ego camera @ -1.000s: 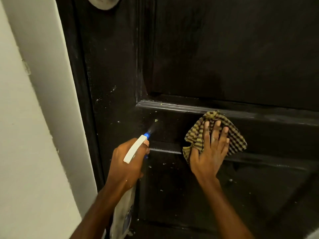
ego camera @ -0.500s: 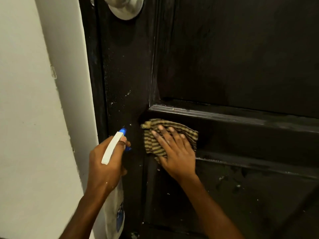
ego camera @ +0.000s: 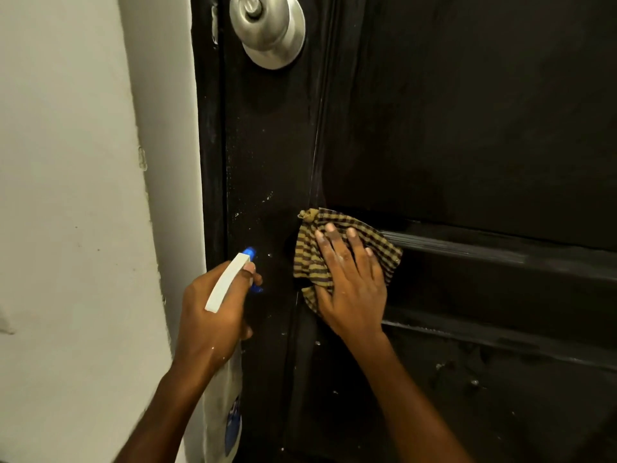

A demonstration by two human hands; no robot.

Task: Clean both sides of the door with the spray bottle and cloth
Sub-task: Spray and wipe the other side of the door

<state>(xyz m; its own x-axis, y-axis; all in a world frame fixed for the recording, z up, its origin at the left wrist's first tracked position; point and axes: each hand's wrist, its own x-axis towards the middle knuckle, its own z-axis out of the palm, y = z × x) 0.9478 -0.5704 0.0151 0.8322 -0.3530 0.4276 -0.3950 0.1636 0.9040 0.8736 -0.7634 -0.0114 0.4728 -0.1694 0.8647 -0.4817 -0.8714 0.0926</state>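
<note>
Dark panelled wooden door shows spray flecks by its left edge; right hand, fingers flat, presses the yellow-and-black checked cloth on the panel moulding's corner, left hand grips the white blue-nozzled spray bottle; advise firm overlapping strokes into the grooves.

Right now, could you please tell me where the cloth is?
Head view, centre: the cloth lies against the door under the right hand, below the knob.
</note>
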